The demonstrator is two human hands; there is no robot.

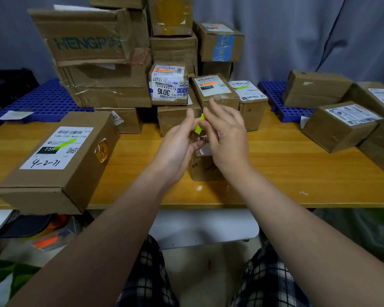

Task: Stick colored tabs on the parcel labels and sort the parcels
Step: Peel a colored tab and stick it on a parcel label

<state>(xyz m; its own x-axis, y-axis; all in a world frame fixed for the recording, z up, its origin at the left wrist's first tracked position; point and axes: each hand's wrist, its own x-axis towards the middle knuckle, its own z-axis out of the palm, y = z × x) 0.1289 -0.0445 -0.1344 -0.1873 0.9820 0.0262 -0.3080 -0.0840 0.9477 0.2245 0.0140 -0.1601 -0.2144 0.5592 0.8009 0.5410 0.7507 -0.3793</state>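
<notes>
Over the middle of the yellow wooden table (275, 165), both hands are meeting just above a small brown cardboard parcel (203, 168) that is standing near the front edge. A narrow yellow-green paper tab (199, 126) is hanging tilted between the hands, directly over the parcel's white label (205, 150), which is mostly hidden by the fingers.

The right hand (227, 135) is pinching the upper end of the tab with its thumb and first finger, while its other fingers are spreading loosely. The left hand (177, 140) is curling its thumb and fingers in towards the tab's lower end. Whether they are actually gripping the tab I cannot tell, since the fingers are overlapping there.

On the left, a larger flat cardboard box (60, 173) is lying partly over the table's front edge, and its white label is already carrying a green strip (65, 144).

At the back, several parcels are sitting in a stack. A box marked 3016 (169, 86) and a box beside it (214, 90) are each showing an orange strip. A third box (249, 96) to their right is showing a green one.

To the right, well apart from the hands, plain brown parcels (339, 127) are resting with no coloured strip visible on their labels.
</notes>
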